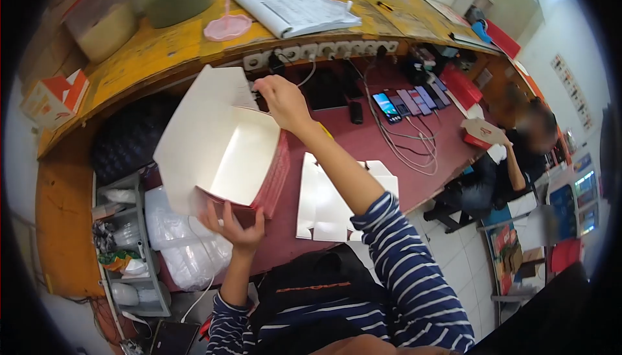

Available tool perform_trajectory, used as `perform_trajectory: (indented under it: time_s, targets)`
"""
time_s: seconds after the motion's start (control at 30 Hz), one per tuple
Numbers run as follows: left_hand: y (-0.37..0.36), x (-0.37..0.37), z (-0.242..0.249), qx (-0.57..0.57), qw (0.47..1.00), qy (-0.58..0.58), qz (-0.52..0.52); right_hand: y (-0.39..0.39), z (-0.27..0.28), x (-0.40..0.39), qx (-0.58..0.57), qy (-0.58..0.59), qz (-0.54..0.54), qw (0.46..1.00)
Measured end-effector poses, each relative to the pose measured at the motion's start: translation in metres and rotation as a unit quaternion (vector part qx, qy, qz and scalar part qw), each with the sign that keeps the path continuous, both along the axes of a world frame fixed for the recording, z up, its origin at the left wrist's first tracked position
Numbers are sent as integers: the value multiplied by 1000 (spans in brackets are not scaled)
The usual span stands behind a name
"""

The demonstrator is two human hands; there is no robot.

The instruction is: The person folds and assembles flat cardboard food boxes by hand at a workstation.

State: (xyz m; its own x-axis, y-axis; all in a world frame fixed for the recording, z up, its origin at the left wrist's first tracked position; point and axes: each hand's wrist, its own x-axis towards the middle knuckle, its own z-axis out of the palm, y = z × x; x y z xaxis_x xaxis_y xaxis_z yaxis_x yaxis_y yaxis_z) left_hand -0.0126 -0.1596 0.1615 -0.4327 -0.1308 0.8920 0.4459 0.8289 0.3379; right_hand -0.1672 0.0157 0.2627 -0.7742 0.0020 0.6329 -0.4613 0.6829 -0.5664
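Observation:
A red-and-white cardboard food box [246, 154] is held over the table at the left, with its white inside facing up and its large white lid flap [194, 121] standing open to the left. My right hand [283, 102] is closed at the far corner of the box, its fingers bent at the edge. At the near end, my left hand [234, 226] grips the box with fingers and thumb spread along the red edge. A flat white unfolded carton blank [324, 206] lies on the table beneath my right forearm.
Several phones [389, 105] with cables lie on the red table [350, 138]. A power strip [291, 52] runs under the yellow shelf [162, 37]. Clear plastic packs [188, 251] sit beside a grey rack [155, 284]. At the right, a seated person [518, 154] holds another red box [481, 133].

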Motion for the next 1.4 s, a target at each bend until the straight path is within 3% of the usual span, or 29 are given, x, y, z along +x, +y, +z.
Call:
perform_trajectory:
  time_s: [0.03,0.07,0.1,0.13,0.17,0.2,0.23,0.27,0.37,0.4,0.47,0.57,0.63,0.73,0.77,0.8,0.83,0.87,0.9,0.93,0.97,1.0,1.07,1.17,1.23,1.27,1.33,1.37,1.4]
  targets:
    - [11,7,-24,0,995,99,1,10,-7,10,-100,77,31,992]
    - [18,20,-38,-55,984,54,-164,21,-17,27,-97,75,20,992]
    - [30,31,-47,-106,941,9,-321,31,-30,48,-267,-3,31,963]
    - [53,34,-58,-123,874,-131,-451,39,-43,69,-428,-77,42,900]
    - [79,38,-70,-138,771,-264,-564,47,-64,87,-449,-71,19,890]
    - [104,42,-82,-192,714,-342,-580,54,-91,104,-470,-63,-5,880]
    - [116,43,-108,-272,730,-312,-544,58,-117,122,-466,-61,-86,878]
    - [125,46,-131,-349,740,-275,-505,65,-141,145,-445,-141,-160,870]
    - [141,30,-161,-397,697,-283,-526,78,-208,214,-344,-237,-178,891]
    - [145,31,-128,-384,631,-480,-472,78,-221,234,-317,-278,-165,892]
    - [139,16,-182,-329,667,-380,-549,75,-215,267,-262,-477,-87,834]
    - [137,4,-161,-330,669,-340,-573,60,-231,292,-59,-465,-43,882]
    - [144,-6,-139,-336,610,-510,-505,53,-249,299,12,-444,-36,895]
    - [147,-9,-108,-195,713,-447,-504,57,-259,296,127,-483,15,866]
    - [148,-9,-90,-198,712,-446,-505,59,-261,290,32,-516,42,855]
    - [150,-8,-70,-92,714,-471,-510,62,-260,286,-62,-543,70,834]
    - [153,-5,-56,16,707,-491,-509,63,-242,286,-63,-543,70,834]
    - [159,0,-46,16,707,-490,-509,60,-209,288,-373,-535,91,752]
    - [165,5,-38,154,668,-466,-560,63,-188,289,-644,-473,105,592]
    - [168,9,-31,287,613,-430,-597,69,-184,289,-644,-472,107,592]
    - [168,11,-26,343,559,-447,-608,74,-182,291,-714,-374,99,583]
    - [165,10,-19,341,560,-448,-608,80,-178,294,-775,-269,89,565]
    - [162,5,-3,339,486,-500,-631,113,-172,308,-800,-164,145,558]
    - [168,5,8,295,508,-488,-646,141,-105,325,-813,-135,149,546]
    - [177,14,12,291,523,-478,-642,132,-58,323,-762,-77,-48,641]
    - [181,24,15,293,529,-479,-637,126,-60,320,-764,-83,-44,639]
    - [192,46,23,341,527,-431,-648,106,-67,310,-501,61,-254,825]
    - [195,55,26,343,530,-431,-645,92,-66,300,-473,156,-300,814]
    - [198,64,29,331,537,-402,-664,84,-67,296,-473,154,-299,815]
